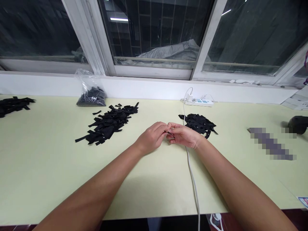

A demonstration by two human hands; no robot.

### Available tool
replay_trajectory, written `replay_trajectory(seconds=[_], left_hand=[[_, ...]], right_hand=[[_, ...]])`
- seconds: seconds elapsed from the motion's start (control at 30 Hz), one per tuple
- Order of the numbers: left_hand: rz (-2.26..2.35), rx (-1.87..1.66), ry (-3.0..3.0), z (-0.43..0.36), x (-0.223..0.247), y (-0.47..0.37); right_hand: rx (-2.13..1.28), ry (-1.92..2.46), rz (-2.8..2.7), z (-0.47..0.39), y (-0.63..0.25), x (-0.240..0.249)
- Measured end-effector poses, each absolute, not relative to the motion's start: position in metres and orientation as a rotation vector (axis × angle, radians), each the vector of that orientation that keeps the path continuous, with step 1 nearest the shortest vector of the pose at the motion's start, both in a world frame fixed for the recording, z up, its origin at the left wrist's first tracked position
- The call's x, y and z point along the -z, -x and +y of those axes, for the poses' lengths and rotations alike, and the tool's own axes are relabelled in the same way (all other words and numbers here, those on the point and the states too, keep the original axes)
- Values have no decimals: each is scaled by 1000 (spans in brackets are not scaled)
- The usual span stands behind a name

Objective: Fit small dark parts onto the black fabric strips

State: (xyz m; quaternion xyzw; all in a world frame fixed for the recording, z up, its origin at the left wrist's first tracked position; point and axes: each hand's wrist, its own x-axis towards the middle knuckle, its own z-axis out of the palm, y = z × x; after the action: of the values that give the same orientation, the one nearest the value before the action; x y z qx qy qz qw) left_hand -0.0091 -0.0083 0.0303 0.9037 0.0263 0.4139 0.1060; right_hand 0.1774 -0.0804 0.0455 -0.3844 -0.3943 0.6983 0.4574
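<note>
Black strip piece (169, 132): a small dark piece held between the two hands at the middle of the table, just above the pale green tabletop (48, 166); most of it is hidden by the fingers.
Long axis: seems to run left to right, bridging from one hand's fingertips to the other's; too little shows to be sure.
Left hand (151, 138): fingers curled inward, fingertips pressed together on the left end of the piece.
Right hand (184, 135): thumb and forefinger pinching the right end, the other fingers folded beneath.
Hands to each other: fingertips touching or nearly so, with the piece in the narrow gap between them.
Nearer hand: neither; both meet at the piece.
Right pile of strips (198, 123): just beyond and to the right of the right hand, near its knuckles.
Left pile of strips (109, 123): larger, spread out, lying well apart from the left hand, beyond and to its left.
White cable (191, 170): runs from the power strip (199, 102) by the wall, passes under the right wrist and reaches the table's near edge.
Plastic bag of dark parts (90, 94): against the window ledge, far from both hands.
Far-left strips (13, 104): another heap at the table's left edge.
</note>
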Motion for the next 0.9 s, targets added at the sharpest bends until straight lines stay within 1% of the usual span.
replay_trajectory(seconds=[0.3, 0.53, 0.63, 0.77, 0.9], left_hand=[[124, -1190, -2659, -8, -33, 10], [171, -1313, -2642, -4, -32, 9], [203, -1314, -2635, -1, -31, 9], [336, -1302, -2642, 2, -30, 10], [547, -1288, -2491, 3, -26, 8]], right_hand=[[-1746, 901, -916, -79, -174, -44], [-1690, 879, -884, -77, -170, -45], [-1672, 876, -862, -74, -172, -41], [-1567, 983, -880, -72, -174, -36], [-1399, 1160, -1020, -74, -169, -39]])
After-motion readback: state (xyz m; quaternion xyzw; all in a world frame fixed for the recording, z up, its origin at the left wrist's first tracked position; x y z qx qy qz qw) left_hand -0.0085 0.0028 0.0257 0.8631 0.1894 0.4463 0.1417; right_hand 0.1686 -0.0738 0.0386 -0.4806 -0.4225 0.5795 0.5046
